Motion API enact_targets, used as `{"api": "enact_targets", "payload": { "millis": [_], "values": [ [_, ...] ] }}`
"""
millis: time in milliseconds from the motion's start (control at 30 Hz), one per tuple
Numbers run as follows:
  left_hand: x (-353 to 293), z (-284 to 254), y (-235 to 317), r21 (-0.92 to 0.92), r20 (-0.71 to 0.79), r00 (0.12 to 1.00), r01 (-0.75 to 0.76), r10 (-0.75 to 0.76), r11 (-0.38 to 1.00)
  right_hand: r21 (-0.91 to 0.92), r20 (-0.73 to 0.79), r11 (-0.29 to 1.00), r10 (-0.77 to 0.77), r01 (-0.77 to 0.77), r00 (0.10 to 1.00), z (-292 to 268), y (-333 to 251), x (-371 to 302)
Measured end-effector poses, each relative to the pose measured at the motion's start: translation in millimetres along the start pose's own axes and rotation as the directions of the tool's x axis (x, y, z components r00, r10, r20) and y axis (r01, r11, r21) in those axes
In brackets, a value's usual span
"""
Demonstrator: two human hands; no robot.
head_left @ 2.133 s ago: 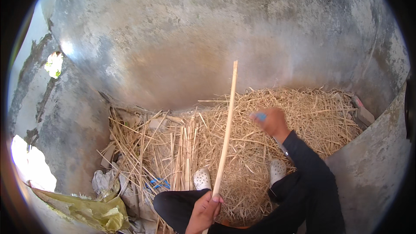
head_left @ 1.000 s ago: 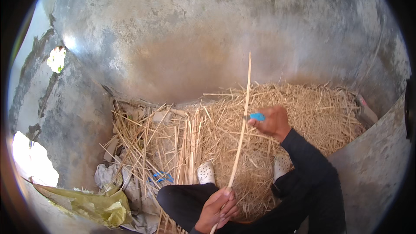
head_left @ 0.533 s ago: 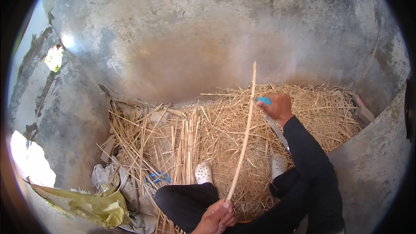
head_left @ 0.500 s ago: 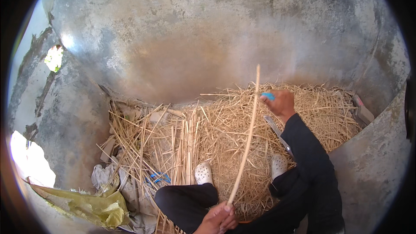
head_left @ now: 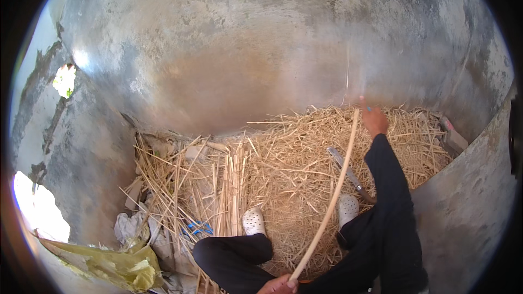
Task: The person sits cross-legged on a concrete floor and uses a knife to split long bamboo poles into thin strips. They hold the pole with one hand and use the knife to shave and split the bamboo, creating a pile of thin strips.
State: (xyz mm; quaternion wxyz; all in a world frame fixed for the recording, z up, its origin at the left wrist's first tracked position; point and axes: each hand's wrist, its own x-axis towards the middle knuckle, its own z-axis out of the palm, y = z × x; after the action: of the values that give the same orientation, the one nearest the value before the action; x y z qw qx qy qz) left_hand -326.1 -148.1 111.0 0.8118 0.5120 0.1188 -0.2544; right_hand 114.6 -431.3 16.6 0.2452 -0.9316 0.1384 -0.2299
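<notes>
My left hand (head_left: 279,285), at the lower edge, is closed round the near end of a long, pale, slightly curved wooden strip (head_left: 333,201). The strip slants up and away to the right across the straw. Just right of its far end, my right hand (head_left: 375,121) reaches out with the index finger stretched forward. A small blue tool (head_left: 369,109) shows between its fingers, mostly hidden; its kind cannot be made out. A thin pale sliver (head_left: 347,68) stands against the wall beyond. Beside the strip, a long-bladed knife (head_left: 344,164) with a brown handle lies on the straw.
Shavings (head_left: 294,158) cover the floor, with a bundle of split strips (head_left: 235,179) left of centre. My feet wear white clogs (head_left: 253,221). A yellowish sack (head_left: 117,267) and grey cloth (head_left: 129,226) lie at lower left. A concrete wall (head_left: 229,60) rises ahead.
My right hand has moved up and right, away from me, past the strip's far end. The strip has swung right and toward me. A thin sliver now appears near the wall.
</notes>
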Motion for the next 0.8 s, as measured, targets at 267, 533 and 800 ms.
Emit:
{"api": "enact_targets", "payload": {
  "millis": [267, 533, 800],
  "values": [
    [33, -36, 41, 0.037, -0.281, 0.95, -0.13, 0.135, 0.991, 0.168, 0.56, 0.926, -0.372, 0.338, 0.741, -27, -78, -82],
    [49, -13, 63, 0.06, -0.246, 0.955, -0.158, 0.168, 0.986, 0.466, 0.274, 0.59, -0.805, 0.66, 0.526, -68, -125, -175],
    [53, -7, 62, 0.037, -0.237, 0.961, -0.14, 0.145, 0.989, 0.419, 0.087, 0.463, -0.877, 0.781, 0.473, -73, -124, -174]
  ]
}}
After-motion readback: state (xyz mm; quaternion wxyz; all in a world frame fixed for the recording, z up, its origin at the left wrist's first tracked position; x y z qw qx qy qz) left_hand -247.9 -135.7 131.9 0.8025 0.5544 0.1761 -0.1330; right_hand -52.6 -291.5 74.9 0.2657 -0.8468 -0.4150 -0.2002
